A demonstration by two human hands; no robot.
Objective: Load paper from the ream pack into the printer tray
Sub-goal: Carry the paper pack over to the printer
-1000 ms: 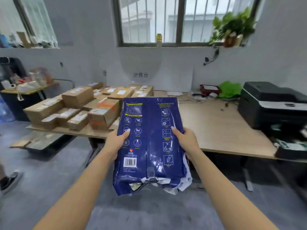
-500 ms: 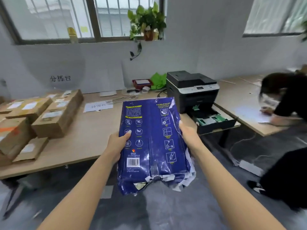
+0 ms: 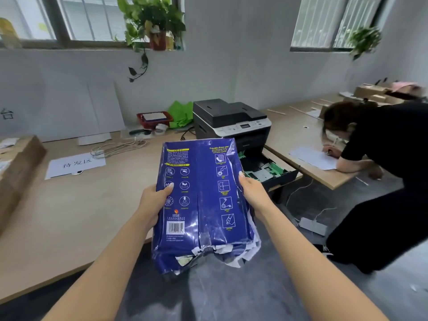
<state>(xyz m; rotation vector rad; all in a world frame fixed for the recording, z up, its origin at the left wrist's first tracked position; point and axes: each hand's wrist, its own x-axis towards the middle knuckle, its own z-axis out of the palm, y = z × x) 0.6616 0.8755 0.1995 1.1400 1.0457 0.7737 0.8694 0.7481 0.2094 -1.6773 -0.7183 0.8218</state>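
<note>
Two hands, the left hand (image 3: 155, 200) and the right hand (image 3: 253, 193), are closed on the sides of one blue ream pack (image 3: 202, 202), held upright before the desk (image 3: 69, 205), arms outstretched. White sheets are seen at its torn lower end. Beyond it, one printer (image 3: 231, 121) is seen with its tray (image 3: 268, 170) pulled open; no paper is seen inside.
</note>
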